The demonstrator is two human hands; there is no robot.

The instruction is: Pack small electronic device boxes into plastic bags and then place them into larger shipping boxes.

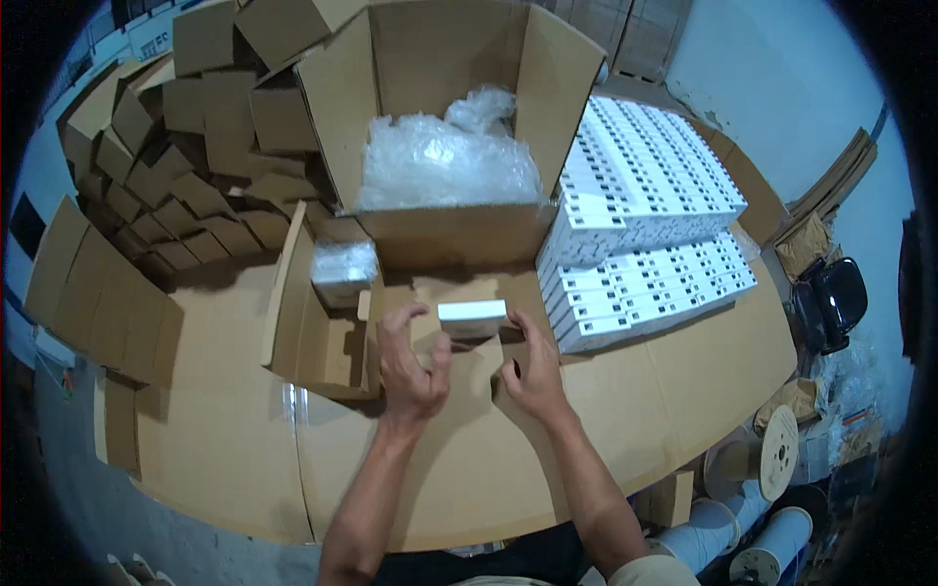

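A small white box stands on the cardboard-covered table between my two hands. To its left is my left hand, thumb and fingers apart, with a narrow gap to the box. My right hand is at the other end, its forefinger at or against the box's right edge and its thumb spread away. Neither hand is closed round the box. Just left of my left hand is an open brown carton, with a clear-wrapped bundle at its far end.
Stacked rows of white boxes fill the table's right side. Behind my hands, a large open carton holds crumpled clear plastic. Empty brown cartons pile up at the far left. Spools sit below the table's right edge.
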